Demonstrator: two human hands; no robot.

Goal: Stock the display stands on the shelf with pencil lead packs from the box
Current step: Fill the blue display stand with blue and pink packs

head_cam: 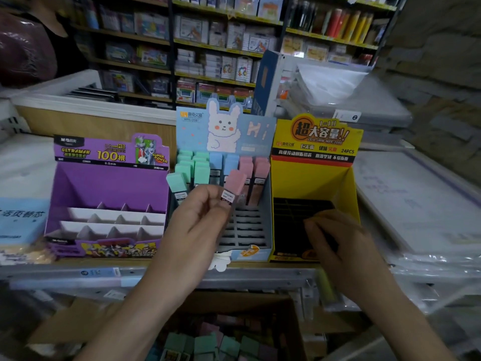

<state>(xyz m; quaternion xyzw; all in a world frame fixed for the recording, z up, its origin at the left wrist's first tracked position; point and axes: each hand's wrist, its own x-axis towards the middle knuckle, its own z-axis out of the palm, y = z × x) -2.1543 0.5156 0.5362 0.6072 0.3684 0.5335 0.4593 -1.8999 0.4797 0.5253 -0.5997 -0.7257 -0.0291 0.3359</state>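
Observation:
My left hand (198, 217) holds two pencil lead packs, a green-capped pack (177, 185) and a pink-capped pack (234, 185), in front of the light-blue rabbit display stand (256, 252). Green, blue and pink packs (221, 165) fill the stand's back rows; its front slots are bare. My right hand (335, 238) rests on the front of the yellow display stand (346, 183), its fingers loosely curled over the dark grid, with nothing seen in them. Below the shelf, a cardboard box (295, 324) holds several green and pink packs (208, 343).
A purple display stand (109, 183) with white dividers stands at the left on the shelf. A blue packet (22, 220) lies further left. Plastic-wrapped stacks (421, 204) sit at the right. The metal shelf edge (260, 278) runs between stands and box.

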